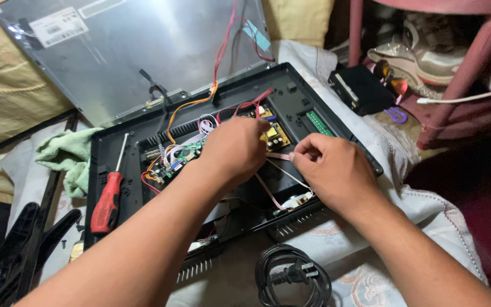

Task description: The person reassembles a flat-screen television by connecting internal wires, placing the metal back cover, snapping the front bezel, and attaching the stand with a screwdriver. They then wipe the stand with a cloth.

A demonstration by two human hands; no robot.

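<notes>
The left hand (pixel 235 149) lies knuckles-up inside the shallow black plastic rear shell of a flat monitor (pixel 115 149), its fingers curled down onto the small yellow-and-green circuit board with its bundle of coloured wires (pixel 273 135). Whether those fingers pinch anything cannot be told, since the back of the hand hides them. Just beside it, the right hand (pixel 333 167) is nearly closed, thumb and forefinger pinching one end of a thin pink flat ribbon cable (pixel 278 156) that runs between the two hands, held taut so it stays above the board.

Beyond the left hand, the grey metal display panel (pixel 143 51) leans back from the shell, apparently tilted up so that the red and orange wires joining it to the boards stay connected while the inside is open. Outward of the left forearm, a red-handled screwdriver (pixel 109 196) rests on the shell's flat edge, within easy reach. Further that way lies a crumpled pale green cloth (pixel 69 154). Near the right forearm, towards the person, a coiled black power cord with plug (pixel 292 276) lies on the patterned white sheet (pixel 427 210).
</notes>
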